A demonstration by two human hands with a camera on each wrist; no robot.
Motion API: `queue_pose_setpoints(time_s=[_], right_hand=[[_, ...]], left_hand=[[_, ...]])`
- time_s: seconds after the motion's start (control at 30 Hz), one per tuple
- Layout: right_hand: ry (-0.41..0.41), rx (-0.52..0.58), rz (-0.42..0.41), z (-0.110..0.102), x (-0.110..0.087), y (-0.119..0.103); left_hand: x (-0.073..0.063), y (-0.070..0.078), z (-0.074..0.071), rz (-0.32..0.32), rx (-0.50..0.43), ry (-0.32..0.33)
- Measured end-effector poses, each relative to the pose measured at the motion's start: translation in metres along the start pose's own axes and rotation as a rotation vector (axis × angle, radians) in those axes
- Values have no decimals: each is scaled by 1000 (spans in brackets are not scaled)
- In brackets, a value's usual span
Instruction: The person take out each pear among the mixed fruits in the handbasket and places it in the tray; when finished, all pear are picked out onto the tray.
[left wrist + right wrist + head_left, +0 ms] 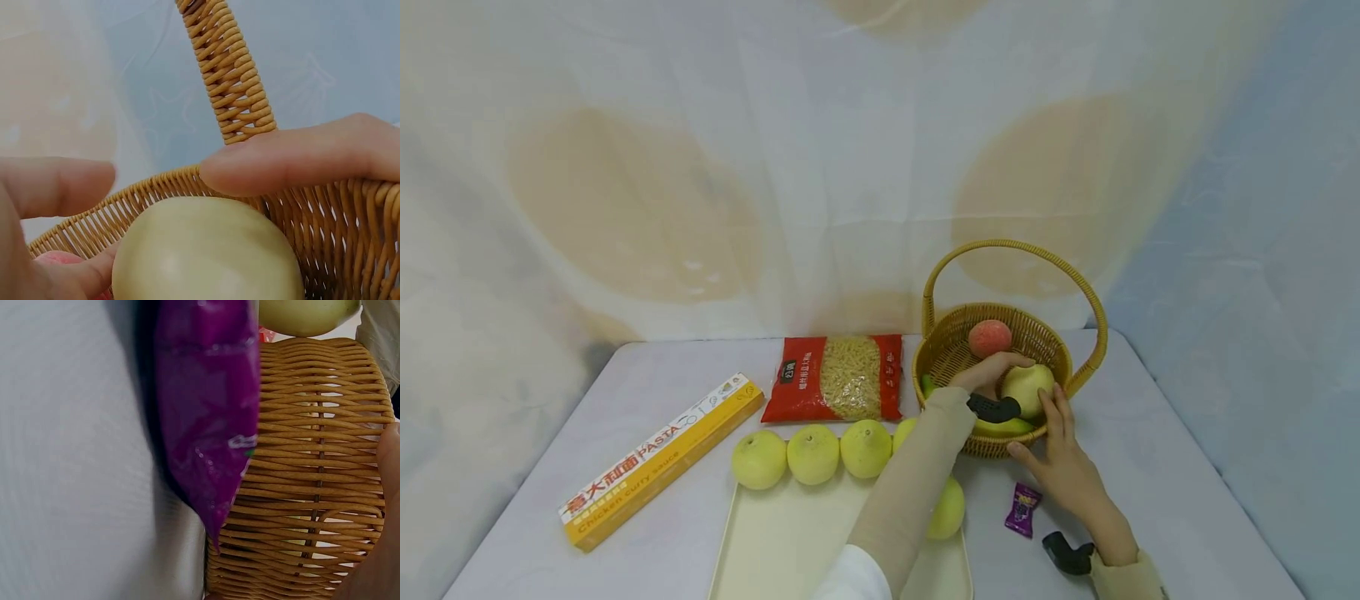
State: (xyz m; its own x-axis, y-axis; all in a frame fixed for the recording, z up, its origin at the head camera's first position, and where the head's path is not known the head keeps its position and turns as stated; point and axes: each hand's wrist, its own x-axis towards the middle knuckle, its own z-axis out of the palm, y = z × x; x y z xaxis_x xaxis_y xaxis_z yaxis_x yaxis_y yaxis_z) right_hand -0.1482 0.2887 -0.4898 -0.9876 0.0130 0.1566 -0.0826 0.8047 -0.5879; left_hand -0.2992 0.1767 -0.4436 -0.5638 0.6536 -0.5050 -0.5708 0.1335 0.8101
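Observation:
A round yellow-green fruit sits in the front right of a wicker basket. My left hand reaches over the rim and grips this fruit from its far left side. Fingers and the fruit show close up in the left wrist view. With fingers spread, my right hand rests against the basket's front right, its fingertips at the rim beside the fruit. In the right wrist view its thumb lies along the basket wall. A pink-red fruit lies at the basket's back.
A purple wrapped candy lies before the basket. Several yellow fruits line a cream tray, partly behind my left arm. A red pasta bag and a yellow pasta box lie further left. The tall basket handle arches overhead.

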Motion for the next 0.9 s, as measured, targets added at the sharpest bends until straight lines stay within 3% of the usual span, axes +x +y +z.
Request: queue_pose_setpoints(time_s=[0.03, 0.13, 0.2, 0.27, 0.37, 0.53, 0.73, 0.9], right_hand=[[-1, 1, -4, 0, 0, -1], [1, 4, -24, 0, 1, -4], [4, 5, -38, 0, 3, -6], [2, 9, -49, 1, 4, -8], [-13, 18, -41, 2, 5, -8], [-27, 19, -5, 2, 4, -7], [-28, 11, 12, -1, 0, -3], [-20, -2, 2, -2, 0, -1]], left_hand=[[-2, 1, 0, -4, 7, -12], [-5, 3, -2, 75, 266, -1], [-6, 5, -3, 140, 380, 23], [-7, 6, -4, 200, 451, 85], [-8, 9, -5, 240, 282, 137], [-16, 15, -7, 329, 127, 221], [-40, 25, -10, 440, 138, 322], [-67, 29, -13, 564, 176, 361]])
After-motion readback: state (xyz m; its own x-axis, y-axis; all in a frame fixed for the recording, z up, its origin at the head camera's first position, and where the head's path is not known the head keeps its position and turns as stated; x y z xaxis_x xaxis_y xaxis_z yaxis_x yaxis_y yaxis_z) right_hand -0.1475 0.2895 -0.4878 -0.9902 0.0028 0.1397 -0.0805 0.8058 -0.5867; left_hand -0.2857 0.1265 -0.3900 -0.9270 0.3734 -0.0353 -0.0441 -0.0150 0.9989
